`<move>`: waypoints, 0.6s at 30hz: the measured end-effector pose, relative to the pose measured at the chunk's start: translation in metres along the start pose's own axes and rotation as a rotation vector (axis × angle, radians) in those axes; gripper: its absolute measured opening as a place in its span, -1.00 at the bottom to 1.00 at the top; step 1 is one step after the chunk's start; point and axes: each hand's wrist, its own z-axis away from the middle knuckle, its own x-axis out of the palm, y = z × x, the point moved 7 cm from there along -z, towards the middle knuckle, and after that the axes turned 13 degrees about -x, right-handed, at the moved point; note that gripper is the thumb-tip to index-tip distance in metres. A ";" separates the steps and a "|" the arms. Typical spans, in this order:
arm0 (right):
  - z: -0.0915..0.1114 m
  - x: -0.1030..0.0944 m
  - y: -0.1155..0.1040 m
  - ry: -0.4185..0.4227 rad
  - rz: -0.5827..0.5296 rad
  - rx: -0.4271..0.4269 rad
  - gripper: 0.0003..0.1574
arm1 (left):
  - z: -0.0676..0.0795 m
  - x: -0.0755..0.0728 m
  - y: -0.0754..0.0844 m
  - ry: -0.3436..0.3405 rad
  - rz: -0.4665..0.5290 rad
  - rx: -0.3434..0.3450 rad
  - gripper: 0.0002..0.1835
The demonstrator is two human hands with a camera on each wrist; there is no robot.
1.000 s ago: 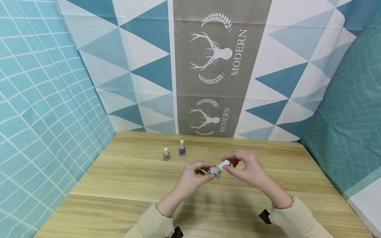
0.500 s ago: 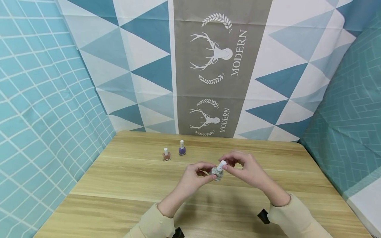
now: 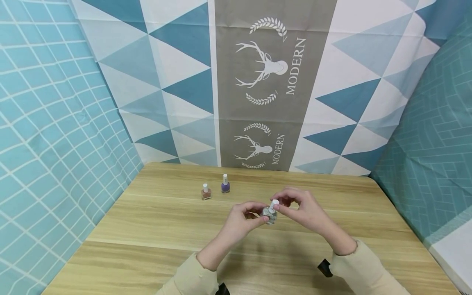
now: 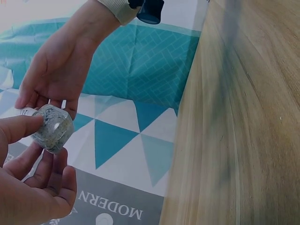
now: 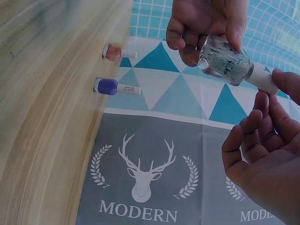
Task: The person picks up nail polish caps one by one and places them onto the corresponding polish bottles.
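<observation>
A glass nail polish bottle (image 5: pixel 225 61) with pale, dark-flecked polish is held tilted above the wooden table. My left hand (image 3: pixel 239 221) pinches its glass body between thumb and fingers. The white cap (image 5: pixel 262 78) sits on the bottle's neck, and my right hand (image 3: pixel 304 211) pinches it with thumb and fingertips. In the left wrist view the same bottle (image 4: pixel 54 129) shows its base towards the camera, the cap mostly hidden behind the thumb.
Two more nail polish bottles stand at the back of the table (image 3: pixel 147 229): a brownish-pink one (image 3: pixel 206 193) and a purple one (image 3: pixel 225 187), both with white caps. A patterned cloth (image 3: pixel 184 82) hangs behind the table's far edge.
The white cap, tilted off to the right of the bottle's neck a second ago, has come down in line on it. The bottle has shifted slightly right with my left hand.
</observation>
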 end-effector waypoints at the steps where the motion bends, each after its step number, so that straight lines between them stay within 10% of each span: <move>1: 0.001 0.001 0.005 0.005 0.004 0.009 -0.84 | 0.000 0.000 0.000 0.002 -0.001 -0.004 -0.70; 18: 0.009 0.005 0.035 0.073 -0.001 0.067 -0.81 | 0.014 0.004 0.032 0.005 0.005 -0.018 -0.72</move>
